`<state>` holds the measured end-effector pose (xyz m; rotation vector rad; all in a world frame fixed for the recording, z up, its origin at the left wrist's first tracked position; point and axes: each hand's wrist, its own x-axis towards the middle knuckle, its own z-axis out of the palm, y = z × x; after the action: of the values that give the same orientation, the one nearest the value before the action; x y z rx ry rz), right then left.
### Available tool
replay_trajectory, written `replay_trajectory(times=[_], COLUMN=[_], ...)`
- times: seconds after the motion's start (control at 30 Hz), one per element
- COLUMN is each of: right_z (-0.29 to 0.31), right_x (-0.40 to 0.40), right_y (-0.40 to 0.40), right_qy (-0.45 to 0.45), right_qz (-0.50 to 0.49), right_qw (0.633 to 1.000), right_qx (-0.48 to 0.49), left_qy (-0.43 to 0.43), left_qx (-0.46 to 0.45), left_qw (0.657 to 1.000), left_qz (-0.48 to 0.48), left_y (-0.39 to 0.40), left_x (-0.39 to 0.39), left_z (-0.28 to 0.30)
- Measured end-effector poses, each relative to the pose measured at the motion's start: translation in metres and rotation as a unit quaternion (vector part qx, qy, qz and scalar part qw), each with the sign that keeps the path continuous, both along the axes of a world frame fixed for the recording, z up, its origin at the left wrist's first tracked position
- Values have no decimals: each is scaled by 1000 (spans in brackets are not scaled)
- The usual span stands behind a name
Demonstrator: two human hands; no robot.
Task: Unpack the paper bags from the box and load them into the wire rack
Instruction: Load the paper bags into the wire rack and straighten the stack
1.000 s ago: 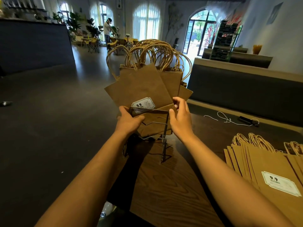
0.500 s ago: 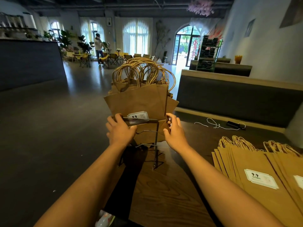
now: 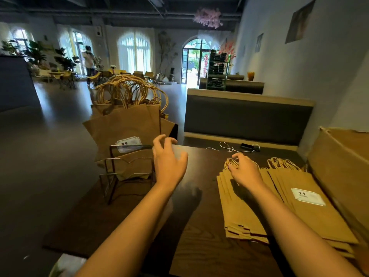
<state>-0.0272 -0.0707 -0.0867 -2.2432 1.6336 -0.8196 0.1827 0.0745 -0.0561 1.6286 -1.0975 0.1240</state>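
A wire rack (image 3: 111, 174) stands on the left part of the dark wooden table (image 3: 199, 246). Several brown paper bags (image 3: 123, 124) with twisted handles stand upright in it. My left hand (image 3: 169, 160) hovers just right of the rack, fingers loosely spread, holding nothing. Two flat stacks of paper bags (image 3: 241, 212) lie on the table at the right, one bearing a white label (image 3: 307, 196). My right hand (image 3: 245, 172) rests on the top of the nearer stack, by its handles, fingers curled over them. The cardboard box (image 3: 343, 164) sits at the far right.
A white cord and a small black device (image 3: 247, 146) lie at the table's far edge. A dark padded bench back (image 3: 245, 118) rises behind the table. The open floor is to the left; a person stands far off near the windows.
Both hands have let go of the bags in the rack. My right hand moved right and down onto the flat stack; my left hand pulled back to the rack's right side.
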Motion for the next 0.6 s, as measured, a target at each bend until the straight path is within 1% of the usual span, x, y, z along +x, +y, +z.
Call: replay_trajectory(times=[0.07, 0.13, 0.2, 0.23, 0.27, 0.3, 0.37, 0.43, 0.53, 0.6], right_z=[-6, -15, -32, -42, -52, -59, -64, -62, -59, -59], right_x=[-39, -69, -87, -94, -98, -102, -107, -109, -102, -94], right_y=[3, 10, 17, 21, 25, 28, 30, 29, 30, 30], right_qy=[60, 122, 183, 202, 205, 200, 191, 203, 254, 259], right_qz=[-54, -81, -72, -59, -46, -38, -25, -13, -25, -35], right_qw=[997, 988, 977, 974, 974, 975, 978, 976, 960, 954], right_qx=[20, 56, 80, 83, 85, 85, 77, 81, 114, 150], left_qy=[76, 140, 199, 226, 252, 272, 283, 286, 281, 259], left_qx=[46, 144, 244, 279, 297, 300, 285, 276, 284, 291], left_qw=[993, 969, 928, 908, 893, 887, 894, 901, 901, 905], left_qz=[-81, -142, -197, -216, -225, -223, -198, -173, -166, -171], left_y=[-10, -23, -35, -39, -43, -47, -52, -56, -59, -58], left_x=[-38, -69, -98, -111, -123, -134, -148, -151, -150, -151], left_z=[-18, -41, -65, -76, -85, -91, -95, -95, -98, -103])
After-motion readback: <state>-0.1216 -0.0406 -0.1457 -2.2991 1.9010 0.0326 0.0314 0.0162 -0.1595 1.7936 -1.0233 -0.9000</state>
